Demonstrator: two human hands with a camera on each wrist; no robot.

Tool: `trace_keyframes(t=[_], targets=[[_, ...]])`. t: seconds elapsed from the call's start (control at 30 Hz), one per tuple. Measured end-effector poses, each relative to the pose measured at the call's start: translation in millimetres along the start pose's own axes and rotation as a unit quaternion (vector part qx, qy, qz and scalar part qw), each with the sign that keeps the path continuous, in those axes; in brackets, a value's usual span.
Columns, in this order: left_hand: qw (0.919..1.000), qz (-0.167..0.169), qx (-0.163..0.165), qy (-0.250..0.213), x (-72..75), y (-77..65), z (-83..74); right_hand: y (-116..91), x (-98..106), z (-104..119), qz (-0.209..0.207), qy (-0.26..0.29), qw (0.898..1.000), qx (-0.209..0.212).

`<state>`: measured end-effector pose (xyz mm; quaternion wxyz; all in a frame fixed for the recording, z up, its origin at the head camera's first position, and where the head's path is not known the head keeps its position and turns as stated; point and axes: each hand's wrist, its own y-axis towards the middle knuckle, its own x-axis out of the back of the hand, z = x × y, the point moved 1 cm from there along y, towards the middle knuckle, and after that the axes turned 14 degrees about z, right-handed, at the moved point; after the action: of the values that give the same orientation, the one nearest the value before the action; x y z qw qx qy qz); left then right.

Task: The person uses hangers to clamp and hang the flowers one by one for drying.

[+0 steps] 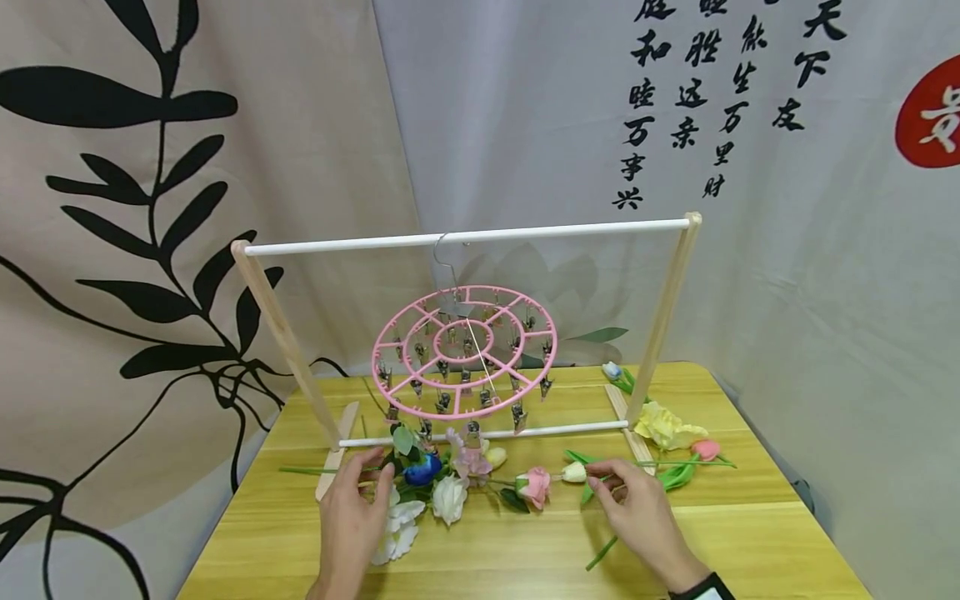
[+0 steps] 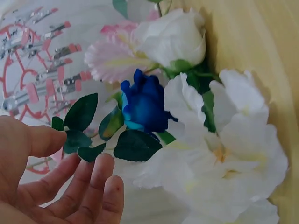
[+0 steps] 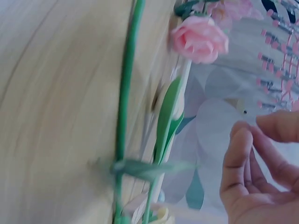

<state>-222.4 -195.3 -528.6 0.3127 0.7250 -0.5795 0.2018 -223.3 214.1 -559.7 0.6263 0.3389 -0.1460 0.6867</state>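
Note:
My left hand (image 1: 358, 517) is at the left end of a row of artificial flowers, thumb and fingers parted around the dark green leaves (image 2: 80, 114) of a blue rose (image 2: 145, 103). A white open-petalled flower (image 2: 219, 163) and a white rose (image 1: 449, 499) lie beside it. Loosely curled, my right hand (image 1: 637, 508) hovers by a white tulip (image 1: 573, 472), with nothing visible between its fingertips. A pink rose (image 3: 201, 39) lies to the left of that tulip. A pale pink flower (image 1: 468, 460) is near the middle of the row.
A pink round clip hanger (image 1: 465, 412) with several metal clips hangs from a white rod (image 1: 480, 236) on a wooden-legged stand. To the right lie a yellow flower (image 1: 667, 427), a pink tulip (image 1: 706, 450) and a bluish-white tulip (image 1: 611, 371). A patterned curtain (image 1: 510, 108) is behind the table.

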Motion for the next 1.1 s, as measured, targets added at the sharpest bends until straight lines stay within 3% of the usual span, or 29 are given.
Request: trace_keyframes(t=[0.27,0.43,0.63,0.93,1.1], targets=[[0.9998,0.018,-0.004,0.001,-9.4,-13.6,-7.3,-3,24,-19,-0.023,-0.04,0.996,-0.076],[0.9986,0.045,-0.027,-0.003,-18.8,-22.3,-17.4,1,26,-29,-0.007,-0.058,0.992,-0.112],[0.9942,0.087,-0.061,-0.019,-40.2,-30.4,-29.3,9,20,-40,0.031,-0.071,0.989,-0.125],[0.9754,0.179,-0.124,-0.036,-69.9,-42.2,-42.2,17,14,-46,0.034,-0.08,0.989,-0.119],[0.9584,0.235,-0.156,-0.046,-84.8,-49.2,-52.6,17,11,-46,0.058,-0.075,0.987,-0.132]])
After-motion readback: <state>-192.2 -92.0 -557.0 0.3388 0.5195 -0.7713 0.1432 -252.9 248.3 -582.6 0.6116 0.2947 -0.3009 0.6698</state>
